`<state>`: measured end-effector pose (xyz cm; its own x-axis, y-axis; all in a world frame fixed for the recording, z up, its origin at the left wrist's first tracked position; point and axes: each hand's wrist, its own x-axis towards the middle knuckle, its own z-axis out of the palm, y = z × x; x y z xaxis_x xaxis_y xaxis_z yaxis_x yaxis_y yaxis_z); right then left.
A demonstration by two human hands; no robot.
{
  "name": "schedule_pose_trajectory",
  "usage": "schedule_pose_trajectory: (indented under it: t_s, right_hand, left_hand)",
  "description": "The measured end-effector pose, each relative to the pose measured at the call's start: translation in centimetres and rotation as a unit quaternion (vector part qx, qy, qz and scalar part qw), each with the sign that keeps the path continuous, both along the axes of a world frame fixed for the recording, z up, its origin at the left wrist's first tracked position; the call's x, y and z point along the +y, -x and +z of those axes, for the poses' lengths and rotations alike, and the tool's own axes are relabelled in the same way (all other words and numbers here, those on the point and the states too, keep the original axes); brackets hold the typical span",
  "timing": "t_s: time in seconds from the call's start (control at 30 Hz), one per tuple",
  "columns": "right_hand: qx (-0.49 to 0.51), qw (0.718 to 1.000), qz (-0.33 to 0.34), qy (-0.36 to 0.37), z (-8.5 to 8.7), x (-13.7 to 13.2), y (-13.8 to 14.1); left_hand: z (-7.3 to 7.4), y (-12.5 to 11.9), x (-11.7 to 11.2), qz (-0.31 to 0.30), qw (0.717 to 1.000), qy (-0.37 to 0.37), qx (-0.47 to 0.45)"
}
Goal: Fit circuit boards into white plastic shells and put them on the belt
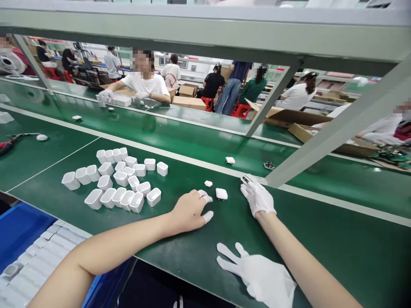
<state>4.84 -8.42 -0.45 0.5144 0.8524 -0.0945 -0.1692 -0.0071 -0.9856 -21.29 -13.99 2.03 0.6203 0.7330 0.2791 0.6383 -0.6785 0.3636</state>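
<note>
Where the blue bin (19, 226) sits at the lower left, we see rows of white pieces (41, 252) in it, cut off by the edge. On the green belt (321, 239) a cluster of white plastic shells (118, 184) stands open-topped, with rounded corners. The left hand (189, 210), fingertips capped in white, rests loosely curled, gripping nothing, just beside a small white cap (221, 193). The gloved right hand (258, 199) lies flat and empty. A cloth glove (260, 278) lies near.
</note>
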Motion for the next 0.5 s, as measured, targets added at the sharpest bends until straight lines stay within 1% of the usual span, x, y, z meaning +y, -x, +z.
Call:
schedule_pose_trajectory:
  t_s: [0.07,0.1,0.13,0.2,0.27,0.33,0.4,0.5]
  right_hand:
    - [-0.002,1.0,0.002,-0.004,-0.2,1.6,-0.4]
    - [-0.008,1.0,0.001,-0.007,-0.4,2.3,-0.4]
    - [-0.018,1.0,0.002,-0.009,-0.5,3.0,-0.2]
    - [-0.048,0.999,0.007,-0.008,-0.9,4.2,0.3]
    - [-0.093,0.995,0.021,0.004,-1.3,5.5,0.9]
    - [-0.151,0.988,0.034,0.024,-1.6,6.9,1.5]
    - [-0.22,0.973,0.04,0.05,-1.7,8.4,2.0]
    - [-0.335,0.937,0.041,0.092,-1.4,10.6,2.6]
  left_hand:
    - [0.5,0.1,0.1,0.002,0.998,-0.039,0.058]
    - [0.8,0.3,0.1,0.013,0.993,-0.063,0.095]
    - [1.3,0.5,0.0,0.035,0.987,-0.086,0.133]
    - [2.4,1.0,-0.1,0.114,0.966,-0.109,0.206]
    - [3.3,1.6,-0.2,0.207,0.94,-0.092,0.256]
    - [3.8,2.0,-0.3,0.27,0.917,-0.058,0.286]
    - [3.8,2.3,-0.3,0.292,0.908,-0.026,0.298]
    - [2.7,2.1,-0.4,0.274,0.918,0.01,0.286]
